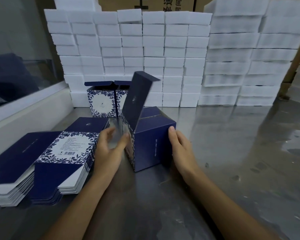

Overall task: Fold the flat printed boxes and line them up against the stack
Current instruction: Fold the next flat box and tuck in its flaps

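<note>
Centrally, the half-folded box (151,146) stands on the tabletop (232,153), right of the flat box pile (42,161); left hand (109,149) pinches its blurred flap, right hand (180,146) grips its far corner.

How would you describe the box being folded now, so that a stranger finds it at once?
Start at the wall of white foam blocks at the back of the steel table. The half-folded box lies nearer, between both hands. Unlike the two standing boxes, its long navy flap points upward.
</note>
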The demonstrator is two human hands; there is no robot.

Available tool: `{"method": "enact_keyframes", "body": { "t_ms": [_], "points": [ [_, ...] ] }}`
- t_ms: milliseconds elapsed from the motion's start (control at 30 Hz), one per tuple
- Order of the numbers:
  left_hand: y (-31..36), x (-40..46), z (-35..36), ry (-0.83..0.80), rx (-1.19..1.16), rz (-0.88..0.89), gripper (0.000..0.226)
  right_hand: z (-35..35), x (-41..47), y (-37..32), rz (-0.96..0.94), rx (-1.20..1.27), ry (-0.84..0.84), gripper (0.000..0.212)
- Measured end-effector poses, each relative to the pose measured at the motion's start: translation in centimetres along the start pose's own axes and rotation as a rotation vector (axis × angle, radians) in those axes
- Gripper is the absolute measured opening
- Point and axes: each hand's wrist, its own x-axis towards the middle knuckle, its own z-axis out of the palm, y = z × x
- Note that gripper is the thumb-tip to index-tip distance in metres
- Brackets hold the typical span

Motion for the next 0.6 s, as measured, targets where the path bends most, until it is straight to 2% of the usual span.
{"method": "enact_keyframes", "body": {
  "t_ms": [67,100,167,267,367,533,600],
  "points": [
    [0.3,-0.1,-0.2,-0.040,-0.094,-0.030,0.069,-0.1,0.1,-0.1,-0.014,-0.020,0.027,0.040],
    [0.4,-0.1,-0.2,-0.073,-0.127,-0.034,0.072,-0.1,0.2,-0.1,-0.013,-0.018,0.049,0.034],
    [0.3,-0.1,-0.2,-0.118,-0.137,-0.013,0.064,-0.1,0.3,0.1,-0.004,-0.003,0.114,0.027],
    [0.2,-0.1,0.0,-0.092,-0.071,0.036,0.058,-0.4,0.4,0.0,-0.076,-0.065,0.284,0.024],
    [0.4,-0.1,0.0,-0.058,-0.065,0.080,0.046,-0.4,0.7,-0.2,-0.149,-0.010,0.293,0.010],
    [0.7,-0.5,0.1,-0.080,-0.106,0.171,0.043,0.6,-0.3,-1.3,-0.300,0.003,0.310,0.031],
    [0.9,-0.7,0.2,-0.076,-0.088,0.244,0.039,0.7,-0.8,-1.8,-0.365,0.017,0.322,0.030]
  ]
}}
